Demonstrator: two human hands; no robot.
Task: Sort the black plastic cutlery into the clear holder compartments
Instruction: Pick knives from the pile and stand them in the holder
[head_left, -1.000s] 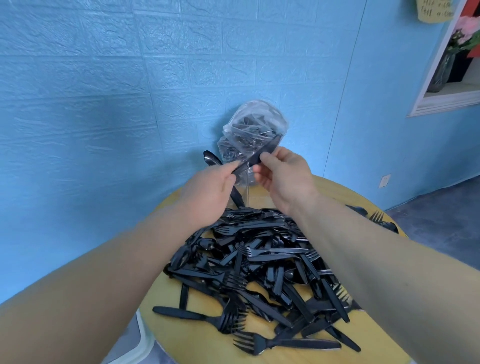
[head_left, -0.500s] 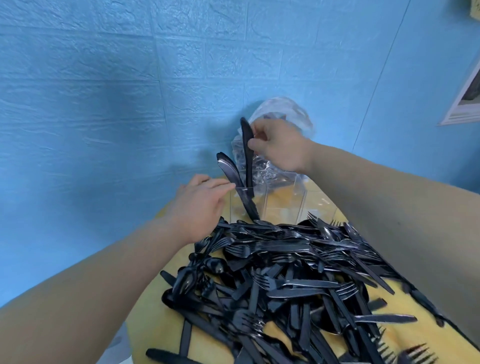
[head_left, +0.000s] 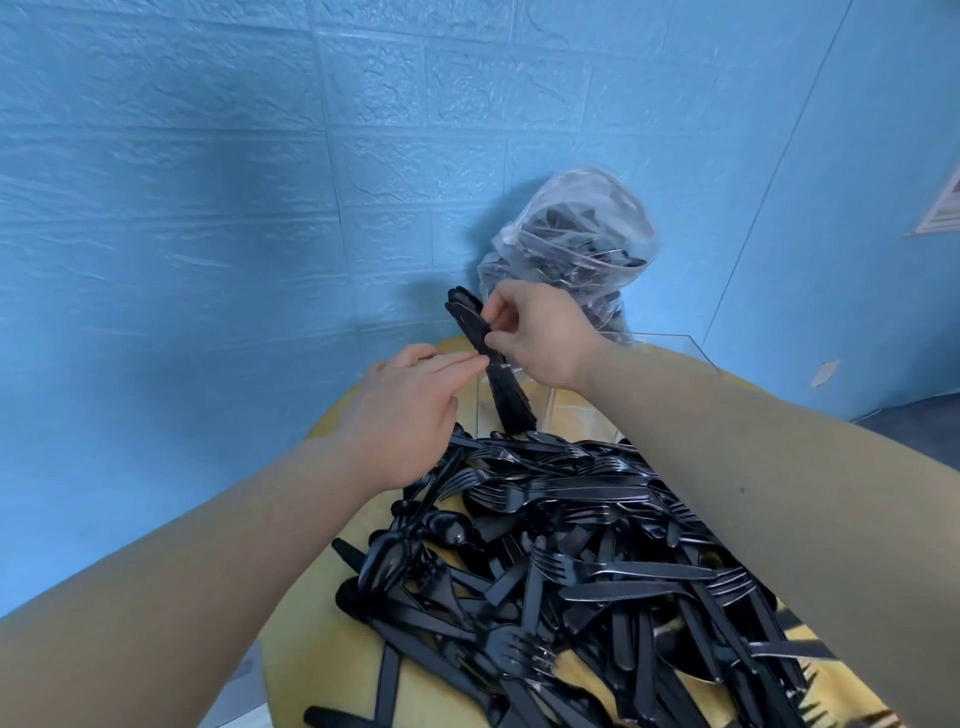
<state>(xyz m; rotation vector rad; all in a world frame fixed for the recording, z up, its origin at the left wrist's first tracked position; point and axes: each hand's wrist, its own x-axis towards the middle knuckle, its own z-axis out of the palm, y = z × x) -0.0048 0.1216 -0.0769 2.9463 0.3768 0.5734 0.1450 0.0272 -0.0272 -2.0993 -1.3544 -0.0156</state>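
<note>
A big heap of black plastic forks, knives and spoons (head_left: 582, 561) covers the round yellow table (head_left: 332, 644). Behind the heap stands the clear holder (head_left: 670, 345). A few black knives (head_left: 498, 384) lean upright in its leftmost compartment. My right hand (head_left: 540, 335) pinches the upper part of these knives with thumb and fingers. My left hand (head_left: 410, 410) lies flat with straight fingers, its fingertips touching the holder's left edge beside the knives.
A clear plastic bag (head_left: 576, 244) holding more black cutlery stands behind the holder against the blue brick-pattern wall. The table's rim curves close on the left; cutlery reaches the table's near right edge.
My right hand has lowered the knife into the leftmost compartment beside the others and now pinches the bunch. My left hand stays at the holder's left edge. The camera has come closer.
</note>
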